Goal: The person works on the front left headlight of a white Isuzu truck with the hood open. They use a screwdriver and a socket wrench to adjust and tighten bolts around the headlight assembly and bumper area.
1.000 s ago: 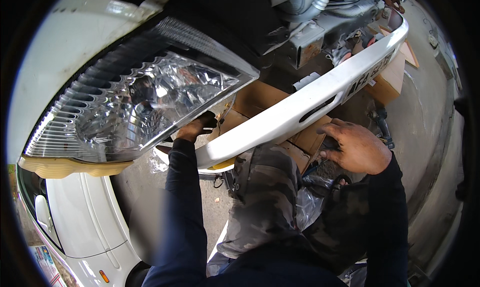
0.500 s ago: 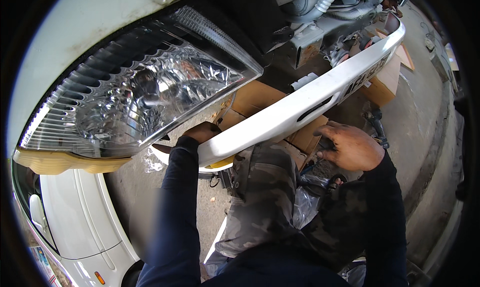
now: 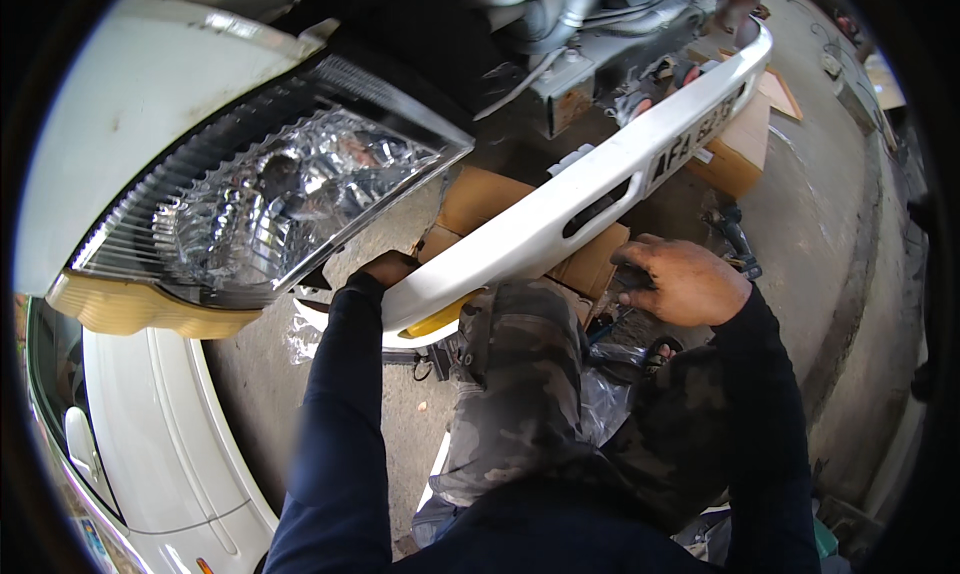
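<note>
We see a long white car bumper [image 3: 560,209], smooth painted plastic with a dark oblong slot and a flat number plate near its far end, held slantwise below the exposed grey metal of the engine bay [image 3: 590,34]. The left hand [image 3: 385,270] curls around the bumper's near end, fingers closed on its lower edge beside a yellow rounded piece [image 3: 435,319]. The right hand [image 3: 680,279] lies just under the bumper's middle, knuckles bent and fingers half spread; we cannot tell whether it grips anything. Beside the left hand sits a large headlight [image 3: 265,209], its clear ribbed lens over faceted chrome, with an amber strip beneath. Brown cardboard boxes [image 3: 590,264] lie on the rough concrete floor [image 3: 800,214] under the bumper.
</note>
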Action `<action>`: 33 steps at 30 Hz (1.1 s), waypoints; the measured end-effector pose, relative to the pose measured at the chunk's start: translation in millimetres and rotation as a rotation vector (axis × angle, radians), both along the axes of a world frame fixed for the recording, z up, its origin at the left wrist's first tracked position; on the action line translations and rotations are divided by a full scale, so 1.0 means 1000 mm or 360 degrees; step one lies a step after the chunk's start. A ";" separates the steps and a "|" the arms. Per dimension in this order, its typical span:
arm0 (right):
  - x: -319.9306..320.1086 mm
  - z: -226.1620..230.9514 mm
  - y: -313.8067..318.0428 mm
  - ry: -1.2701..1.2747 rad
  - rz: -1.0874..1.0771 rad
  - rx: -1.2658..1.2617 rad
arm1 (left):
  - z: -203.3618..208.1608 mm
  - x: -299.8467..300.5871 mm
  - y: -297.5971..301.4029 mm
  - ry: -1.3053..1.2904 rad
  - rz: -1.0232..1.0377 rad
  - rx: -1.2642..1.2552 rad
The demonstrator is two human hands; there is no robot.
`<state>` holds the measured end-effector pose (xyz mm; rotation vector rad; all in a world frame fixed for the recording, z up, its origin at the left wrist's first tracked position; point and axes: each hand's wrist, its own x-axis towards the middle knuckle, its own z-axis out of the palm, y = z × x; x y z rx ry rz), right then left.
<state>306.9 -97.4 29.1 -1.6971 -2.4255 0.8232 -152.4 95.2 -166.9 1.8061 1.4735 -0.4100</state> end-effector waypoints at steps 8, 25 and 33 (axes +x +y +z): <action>0.040 0.000 -0.051 -0.0078 -0.0156 0.0006 | 0.011 0.008 -0.007 -0.0310 0.0254 -0.0055; 0.066 0.014 -0.050 0.0087 -0.0203 0.0099 | 0.083 0.073 -0.031 -0.0707 0.0588 0.0706; 0.070 0.002 -0.024 0.0224 -0.0162 0.0183 | 0.143 0.192 -0.086 -0.0396 -0.0359 0.1297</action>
